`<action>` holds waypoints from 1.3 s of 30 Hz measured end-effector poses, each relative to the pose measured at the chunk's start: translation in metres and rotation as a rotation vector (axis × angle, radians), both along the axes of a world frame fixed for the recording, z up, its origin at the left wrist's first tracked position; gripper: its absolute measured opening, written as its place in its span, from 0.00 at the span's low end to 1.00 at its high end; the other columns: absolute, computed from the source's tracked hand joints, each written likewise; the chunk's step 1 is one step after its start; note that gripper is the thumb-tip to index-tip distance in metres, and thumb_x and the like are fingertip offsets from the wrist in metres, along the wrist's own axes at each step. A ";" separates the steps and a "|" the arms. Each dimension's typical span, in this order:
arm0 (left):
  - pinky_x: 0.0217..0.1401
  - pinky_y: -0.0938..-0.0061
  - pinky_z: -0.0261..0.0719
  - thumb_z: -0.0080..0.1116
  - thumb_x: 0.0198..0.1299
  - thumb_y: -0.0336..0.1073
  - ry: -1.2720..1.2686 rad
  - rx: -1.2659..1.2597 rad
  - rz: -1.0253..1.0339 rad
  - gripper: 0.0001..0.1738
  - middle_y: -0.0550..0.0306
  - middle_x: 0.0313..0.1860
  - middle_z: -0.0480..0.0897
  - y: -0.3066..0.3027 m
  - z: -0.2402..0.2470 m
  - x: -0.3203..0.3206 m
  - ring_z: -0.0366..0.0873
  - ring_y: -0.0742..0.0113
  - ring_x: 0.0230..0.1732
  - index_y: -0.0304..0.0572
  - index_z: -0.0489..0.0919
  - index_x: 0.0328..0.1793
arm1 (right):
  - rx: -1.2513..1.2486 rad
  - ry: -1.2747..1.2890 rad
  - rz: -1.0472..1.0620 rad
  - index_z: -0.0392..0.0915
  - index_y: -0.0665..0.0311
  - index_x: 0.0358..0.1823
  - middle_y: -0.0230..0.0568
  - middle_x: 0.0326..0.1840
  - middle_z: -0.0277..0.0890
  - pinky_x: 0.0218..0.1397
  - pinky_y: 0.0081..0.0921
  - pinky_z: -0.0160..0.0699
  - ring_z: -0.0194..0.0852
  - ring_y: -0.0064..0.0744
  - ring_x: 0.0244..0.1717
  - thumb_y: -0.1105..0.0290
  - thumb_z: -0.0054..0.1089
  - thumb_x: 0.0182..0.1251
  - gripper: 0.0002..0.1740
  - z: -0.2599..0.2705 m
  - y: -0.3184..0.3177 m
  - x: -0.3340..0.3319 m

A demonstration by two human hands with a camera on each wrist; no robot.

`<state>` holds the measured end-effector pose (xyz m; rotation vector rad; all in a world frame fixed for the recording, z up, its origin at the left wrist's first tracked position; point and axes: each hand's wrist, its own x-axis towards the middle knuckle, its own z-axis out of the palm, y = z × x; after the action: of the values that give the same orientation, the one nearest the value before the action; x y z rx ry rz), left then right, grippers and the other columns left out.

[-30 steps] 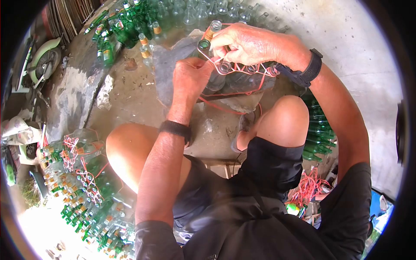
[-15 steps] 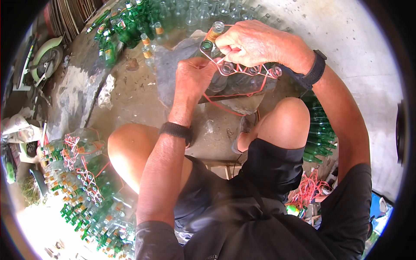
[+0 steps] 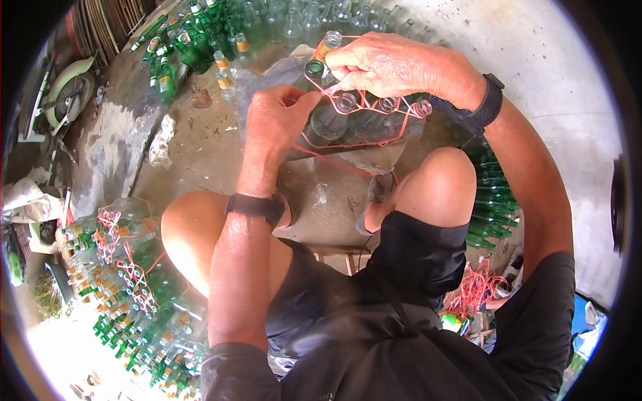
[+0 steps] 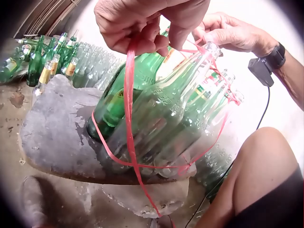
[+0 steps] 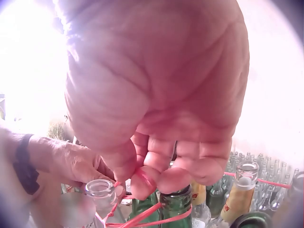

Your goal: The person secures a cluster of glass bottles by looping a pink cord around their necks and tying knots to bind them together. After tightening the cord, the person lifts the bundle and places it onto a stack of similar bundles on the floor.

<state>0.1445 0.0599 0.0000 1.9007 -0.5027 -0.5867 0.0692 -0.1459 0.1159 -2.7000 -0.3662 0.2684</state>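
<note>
Left to right, we record a wheel (image 3: 69,101) at the far left, then bare floor (image 3: 200,150) up to the slab (image 4: 52,128), giving open room on the outer side of the left hand (image 3: 275,121). We note the slab's left part is bare, with its near edge just in front of the bottles (image 4: 159,114). Other bottles (image 3: 291,27) line the far side; at right, a knee (image 3: 449,175) sits near the slab, and a pale wall (image 3: 542,87) lies beyond.

We find the left hand just left of the bottle necks, fingers curled, pinching the red strap (image 4: 128,90), which runs down across the bottles and over the slab's near edge. The bottles stand on the slab, ringed by strap. Above their necks, the right hand (image 3: 388,65) pinches strap between thumb and fingertips.
</note>
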 end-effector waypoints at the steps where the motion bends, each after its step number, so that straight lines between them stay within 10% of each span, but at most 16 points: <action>1: 0.40 0.68 0.84 0.76 0.60 0.48 0.025 -0.018 -0.008 0.22 0.50 0.30 0.90 0.001 0.003 0.000 0.86 0.66 0.33 0.33 0.92 0.44 | 0.001 -0.032 0.002 0.63 0.64 0.31 0.50 0.26 0.65 0.36 0.49 0.65 0.67 0.56 0.30 0.67 0.61 0.73 0.17 0.000 0.000 -0.001; 39: 0.36 0.71 0.78 0.67 0.66 0.36 0.149 -0.160 -0.098 0.15 0.59 0.30 0.87 -0.017 0.013 -0.017 0.77 0.78 0.34 0.33 0.91 0.52 | -0.110 -0.045 -0.197 0.71 0.63 0.34 0.46 0.24 0.75 0.33 0.47 0.72 0.78 0.51 0.27 0.66 0.61 0.73 0.11 -0.003 -0.032 -0.018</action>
<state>0.1277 0.0430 0.0129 1.6746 -0.5317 -0.7252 0.0509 -0.1776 0.1134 -2.8279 -0.0995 0.1758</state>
